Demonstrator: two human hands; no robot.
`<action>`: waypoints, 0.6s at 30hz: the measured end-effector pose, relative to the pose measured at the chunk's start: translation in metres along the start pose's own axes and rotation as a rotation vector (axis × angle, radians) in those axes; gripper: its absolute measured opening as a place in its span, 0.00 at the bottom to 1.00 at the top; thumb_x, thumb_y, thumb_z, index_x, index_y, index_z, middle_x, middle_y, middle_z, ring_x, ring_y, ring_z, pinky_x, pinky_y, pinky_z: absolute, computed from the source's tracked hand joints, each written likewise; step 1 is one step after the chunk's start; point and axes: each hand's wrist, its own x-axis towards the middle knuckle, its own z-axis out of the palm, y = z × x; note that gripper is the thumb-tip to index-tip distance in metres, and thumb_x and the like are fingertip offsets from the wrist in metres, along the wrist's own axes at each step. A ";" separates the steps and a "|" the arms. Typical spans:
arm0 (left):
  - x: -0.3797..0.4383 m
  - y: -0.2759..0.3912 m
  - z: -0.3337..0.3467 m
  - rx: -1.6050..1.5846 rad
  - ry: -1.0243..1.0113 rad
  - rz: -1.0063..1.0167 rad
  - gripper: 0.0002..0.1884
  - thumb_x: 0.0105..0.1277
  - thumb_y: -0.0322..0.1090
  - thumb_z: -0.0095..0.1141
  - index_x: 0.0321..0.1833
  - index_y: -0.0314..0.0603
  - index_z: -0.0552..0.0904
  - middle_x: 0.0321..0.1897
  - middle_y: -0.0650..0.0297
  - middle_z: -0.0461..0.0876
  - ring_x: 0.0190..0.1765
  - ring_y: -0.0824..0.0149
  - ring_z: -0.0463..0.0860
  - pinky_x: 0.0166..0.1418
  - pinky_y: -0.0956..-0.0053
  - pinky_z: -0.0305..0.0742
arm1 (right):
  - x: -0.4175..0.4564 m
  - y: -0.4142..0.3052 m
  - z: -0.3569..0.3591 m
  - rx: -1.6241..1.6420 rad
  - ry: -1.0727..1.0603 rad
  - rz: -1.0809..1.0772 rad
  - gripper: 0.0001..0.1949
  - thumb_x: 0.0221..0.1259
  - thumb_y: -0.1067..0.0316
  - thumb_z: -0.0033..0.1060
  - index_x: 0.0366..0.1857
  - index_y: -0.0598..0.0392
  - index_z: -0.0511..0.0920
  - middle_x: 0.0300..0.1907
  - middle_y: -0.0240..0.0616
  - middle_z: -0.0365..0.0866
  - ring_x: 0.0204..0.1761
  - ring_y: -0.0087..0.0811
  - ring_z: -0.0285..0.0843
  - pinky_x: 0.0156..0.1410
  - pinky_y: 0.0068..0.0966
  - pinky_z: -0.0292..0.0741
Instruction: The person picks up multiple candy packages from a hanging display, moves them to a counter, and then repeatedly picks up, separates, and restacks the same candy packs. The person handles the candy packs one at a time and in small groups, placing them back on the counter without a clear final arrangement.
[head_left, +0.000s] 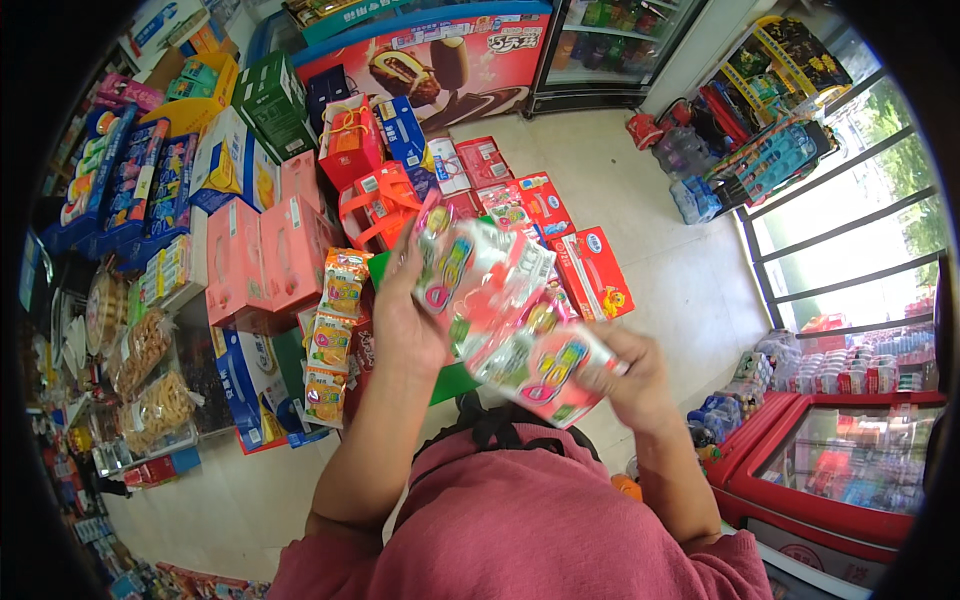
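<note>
My left hand (411, 322) grips the upper left end of a strip of pink and white candy packets (480, 277), its thumb at the edge of the plastic. My right hand (626, 371) pinches the lower right end of the packets. The strip spans both hands in front of my chest, somewhat blurred, above a green surface (450, 382). To the left of my left hand lies a strip of orange snack packets (330, 341). Behind the held packets are more pink packets (504, 206) and a red carton (592, 271).
Pink gift boxes (259, 262), a red box with orange ribbon handles (379, 199) and a blue-white carton (232, 161) are piled at left. A red-framed freezer (840, 457) stands at lower right. An ice cream chest (420, 67) and a drinks fridge (600, 45) are at the back.
</note>
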 end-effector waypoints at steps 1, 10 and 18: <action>0.001 0.008 0.014 0.072 0.022 0.048 0.21 0.69 0.33 0.52 0.63 0.37 0.69 0.54 0.58 0.77 0.54 0.63 0.79 0.59 0.67 0.75 | 0.004 -0.003 -0.003 0.000 0.082 -0.013 0.19 0.54 0.74 0.67 0.51 0.65 0.78 0.47 0.40 0.82 0.43 0.26 0.82 0.48 0.20 0.78; -0.043 -0.020 -0.018 0.856 -0.150 0.322 0.16 0.71 0.29 0.48 0.59 0.30 0.75 0.54 0.54 0.80 0.56 0.67 0.78 0.61 0.75 0.71 | -0.002 0.064 -0.070 0.098 0.004 0.314 0.17 0.55 0.70 0.67 0.48 0.64 0.79 0.39 0.37 0.84 0.39 0.23 0.82 0.46 0.21 0.78; -0.045 -0.022 -0.134 1.379 0.138 0.355 0.07 0.60 0.25 0.58 0.41 0.34 0.81 0.36 0.58 0.83 0.41 0.65 0.82 0.46 0.71 0.75 | -0.004 0.143 -0.096 -0.230 0.001 0.516 0.13 0.59 0.66 0.64 0.44 0.61 0.81 0.32 0.31 0.83 0.31 0.20 0.77 0.39 0.19 0.75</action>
